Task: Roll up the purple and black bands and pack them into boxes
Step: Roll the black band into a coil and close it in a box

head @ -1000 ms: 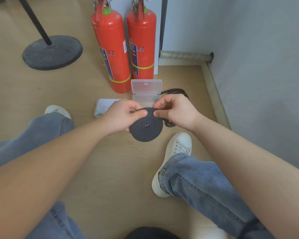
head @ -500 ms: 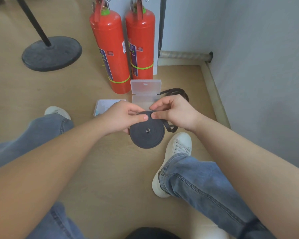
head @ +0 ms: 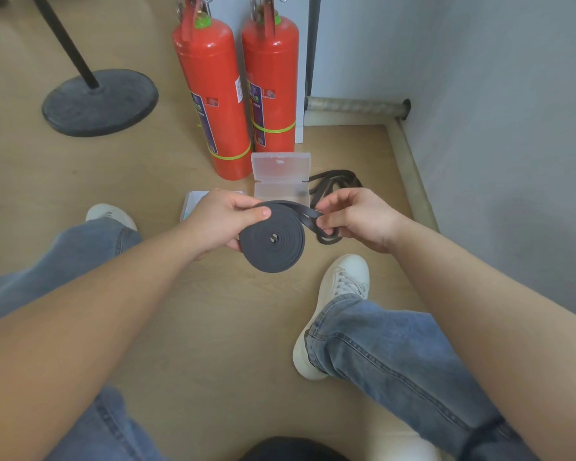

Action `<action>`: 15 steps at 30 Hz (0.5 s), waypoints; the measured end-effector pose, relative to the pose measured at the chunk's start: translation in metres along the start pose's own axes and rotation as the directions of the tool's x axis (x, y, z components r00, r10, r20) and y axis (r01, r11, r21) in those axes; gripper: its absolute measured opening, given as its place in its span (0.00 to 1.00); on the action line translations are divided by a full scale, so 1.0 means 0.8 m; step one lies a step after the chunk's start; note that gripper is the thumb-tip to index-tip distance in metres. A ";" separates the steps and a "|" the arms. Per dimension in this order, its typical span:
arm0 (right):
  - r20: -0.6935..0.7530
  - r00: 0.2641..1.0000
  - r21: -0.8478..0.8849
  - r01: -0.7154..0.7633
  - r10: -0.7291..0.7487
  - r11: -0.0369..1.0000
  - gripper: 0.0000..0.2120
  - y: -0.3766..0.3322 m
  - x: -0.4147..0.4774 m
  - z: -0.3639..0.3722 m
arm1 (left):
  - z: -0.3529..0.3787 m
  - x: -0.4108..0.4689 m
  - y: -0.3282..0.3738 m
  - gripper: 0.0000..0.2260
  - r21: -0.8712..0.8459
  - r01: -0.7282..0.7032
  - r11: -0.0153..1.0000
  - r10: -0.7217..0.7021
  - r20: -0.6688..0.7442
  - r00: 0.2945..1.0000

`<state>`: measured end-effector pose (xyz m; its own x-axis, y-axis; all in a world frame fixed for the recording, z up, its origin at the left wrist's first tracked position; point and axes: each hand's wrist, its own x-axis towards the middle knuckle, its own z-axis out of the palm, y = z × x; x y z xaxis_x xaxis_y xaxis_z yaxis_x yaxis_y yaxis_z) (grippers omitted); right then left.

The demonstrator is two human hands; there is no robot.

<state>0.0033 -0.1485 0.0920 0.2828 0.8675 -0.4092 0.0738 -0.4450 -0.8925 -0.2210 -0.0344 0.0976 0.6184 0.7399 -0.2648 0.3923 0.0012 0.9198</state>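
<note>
- A black band point(head: 273, 241), wound into a flat coil of many turns, is held in the air above the floor point(head: 213, 327), between the knees and just in front of the boxes.
- The coil is gripped by the left hand point(head: 220, 224). The thumb is laid over the top edge and the fingers are curled behind, apparently so that the wound turns are kept from springing loose.
- The free strap is pinched by the right hand point(head: 356, 217) just beside the coil, thumb against curled fingers. The short stretch between the hands is drawn fairly straight, which is judged to keep the next turn flat and tight.
- Beyond the right hand the unwound tail point(head: 338, 183) is left in loose loops on the floor near the wall, so some length remains to be wound.
- A clear box point(head: 281, 191) is set open on the floor just behind the hands, its lid tipped back toward two fire extinguishers point(head: 213, 104). It is presumably placed there to take the finished roll.
- A second box point(head: 193, 202) is seen to the left, partly hidden by the left hand. Whether it is shut, or what it holds, cannot be told, and nothing purple can be made out.
- The winding of the black band is judged well advanced but not finished, with the packing not yet begun.
</note>
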 end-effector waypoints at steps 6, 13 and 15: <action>0.073 0.997 0.016 0.003 -0.004 1.000 0.16 0.004 0.004 -0.006 | 0.000 0.004 -0.003 0.06 -0.032 0.012 0.999 -0.013 -0.025 1.000; 0.017 1.000 0.189 0.002 -0.005 0.982 0.17 0.010 0.005 -0.003 | -0.007 0.005 -0.008 0.05 -0.038 0.039 0.999 -0.041 -0.057 0.998; 0.033 0.999 0.234 -0.004 -0.004 0.972 0.18 0.010 0.004 -0.004 | -0.008 0.006 -0.009 0.04 -0.039 0.053 0.998 -0.056 -0.071 0.996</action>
<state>0.0082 -0.1497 0.0841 0.2509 0.8760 -0.4120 -0.1528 -0.3844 -0.9104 -0.2253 -0.0262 0.0913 0.5460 0.7844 -0.2943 0.3976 0.0666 0.9152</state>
